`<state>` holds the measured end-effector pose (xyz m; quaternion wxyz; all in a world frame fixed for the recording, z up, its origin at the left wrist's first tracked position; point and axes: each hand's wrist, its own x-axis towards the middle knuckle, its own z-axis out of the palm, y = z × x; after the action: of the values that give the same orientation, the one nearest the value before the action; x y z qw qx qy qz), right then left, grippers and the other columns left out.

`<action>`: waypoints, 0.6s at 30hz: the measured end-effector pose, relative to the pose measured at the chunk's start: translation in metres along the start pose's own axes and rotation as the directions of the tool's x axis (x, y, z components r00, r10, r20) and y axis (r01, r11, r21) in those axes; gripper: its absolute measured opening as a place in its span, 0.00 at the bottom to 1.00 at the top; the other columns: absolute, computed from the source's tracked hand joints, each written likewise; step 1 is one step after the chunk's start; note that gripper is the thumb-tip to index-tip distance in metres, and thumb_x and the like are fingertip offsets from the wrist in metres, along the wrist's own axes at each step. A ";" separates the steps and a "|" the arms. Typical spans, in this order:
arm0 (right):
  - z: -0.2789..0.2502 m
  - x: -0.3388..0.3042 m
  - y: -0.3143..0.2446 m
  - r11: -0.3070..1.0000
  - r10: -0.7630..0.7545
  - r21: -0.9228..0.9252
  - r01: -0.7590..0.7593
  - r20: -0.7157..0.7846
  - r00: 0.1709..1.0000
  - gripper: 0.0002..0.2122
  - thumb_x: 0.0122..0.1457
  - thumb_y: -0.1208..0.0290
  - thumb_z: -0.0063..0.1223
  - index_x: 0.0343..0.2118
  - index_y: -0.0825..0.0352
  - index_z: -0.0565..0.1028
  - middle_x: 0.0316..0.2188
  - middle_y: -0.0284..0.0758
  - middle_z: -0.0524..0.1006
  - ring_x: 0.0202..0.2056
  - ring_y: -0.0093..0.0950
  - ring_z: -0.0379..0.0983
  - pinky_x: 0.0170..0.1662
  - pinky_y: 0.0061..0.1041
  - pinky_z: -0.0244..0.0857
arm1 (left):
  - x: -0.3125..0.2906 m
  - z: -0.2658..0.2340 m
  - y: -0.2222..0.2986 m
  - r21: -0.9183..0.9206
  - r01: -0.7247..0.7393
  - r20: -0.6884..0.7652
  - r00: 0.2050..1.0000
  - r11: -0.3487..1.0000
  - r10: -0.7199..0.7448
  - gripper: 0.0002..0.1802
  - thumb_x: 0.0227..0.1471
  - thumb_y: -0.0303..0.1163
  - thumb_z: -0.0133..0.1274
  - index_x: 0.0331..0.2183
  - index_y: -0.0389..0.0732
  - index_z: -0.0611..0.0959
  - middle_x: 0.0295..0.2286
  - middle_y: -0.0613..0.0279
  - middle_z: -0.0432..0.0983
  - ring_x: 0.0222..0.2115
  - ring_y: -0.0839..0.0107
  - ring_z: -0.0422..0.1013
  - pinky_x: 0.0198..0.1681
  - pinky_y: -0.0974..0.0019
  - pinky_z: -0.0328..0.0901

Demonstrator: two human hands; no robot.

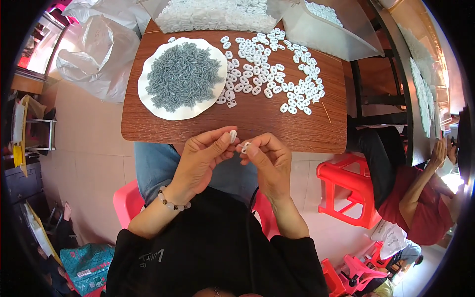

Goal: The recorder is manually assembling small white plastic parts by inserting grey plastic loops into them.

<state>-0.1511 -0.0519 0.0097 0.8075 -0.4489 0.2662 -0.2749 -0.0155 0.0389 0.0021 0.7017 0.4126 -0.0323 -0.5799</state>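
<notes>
My left hand [202, 157] is closed in a pinch on a small white oval plastic piece [233, 136], held up on edge between thumb and forefinger. Close beside it, my right hand [272, 162] pinches another white piece [245, 147] with holes showing in it, like a two-hole cord lock. Both hands are just off the table's near edge, above my lap. Ahead of the left hand, small grey coils [184, 76], which look like springs, are heaped on a white wavy-rimmed plate [144, 94]. Loose white two-holed pieces [257, 74] lie scattered to the plate's right.
Along the brown table's [173, 129] far edge stand a clear bin [217, 17] full of white pieces and a tilted translucent bin [326, 37]. White plastic bags [99, 54] lie at the left. A red stool [349, 185] and a seated person in a dark red top [420, 203] are on the right.
</notes>
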 end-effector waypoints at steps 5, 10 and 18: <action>-0.002 0.003 0.002 0.995 -0.092 -0.049 0.089 -0.072 0.993 0.03 0.56 0.76 0.54 0.29 0.70 0.73 0.42 0.46 0.75 0.40 0.26 0.73 0.43 0.24 0.68 | 0.000 -0.008 0.006 -0.036 0.134 0.032 0.991 0.990 -0.133 0.15 0.56 0.32 0.54 0.44 0.36 0.80 0.34 0.64 0.79 0.32 0.81 0.71 0.38 0.76 0.67; 0.001 0.003 0.003 0.990 -0.109 -0.100 0.101 -0.073 0.991 0.03 0.55 0.77 0.54 0.28 0.70 0.72 0.46 0.49 0.73 0.43 0.28 0.73 0.47 0.26 0.67 | 0.000 -0.007 0.004 -0.039 0.121 0.012 0.993 0.992 -0.121 0.14 0.56 0.29 0.53 0.43 0.34 0.80 0.32 0.62 0.79 0.31 0.77 0.72 0.39 0.74 0.67; -0.001 0.003 0.004 0.990 -0.109 -0.097 0.103 -0.049 0.993 0.02 0.55 0.80 0.52 0.27 0.71 0.72 0.47 0.51 0.72 0.45 0.30 0.72 0.49 0.29 0.67 | 0.000 -0.007 0.003 0.104 0.026 0.079 0.996 0.994 -0.034 0.15 0.55 0.32 0.55 0.44 0.36 0.81 0.36 0.63 0.79 0.35 0.81 0.71 0.37 0.78 0.65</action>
<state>-0.1490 -0.0524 0.0059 0.7620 -0.4926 0.2765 -0.3166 -0.0096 0.0424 -0.0007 0.6688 0.4251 -0.0843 -0.6041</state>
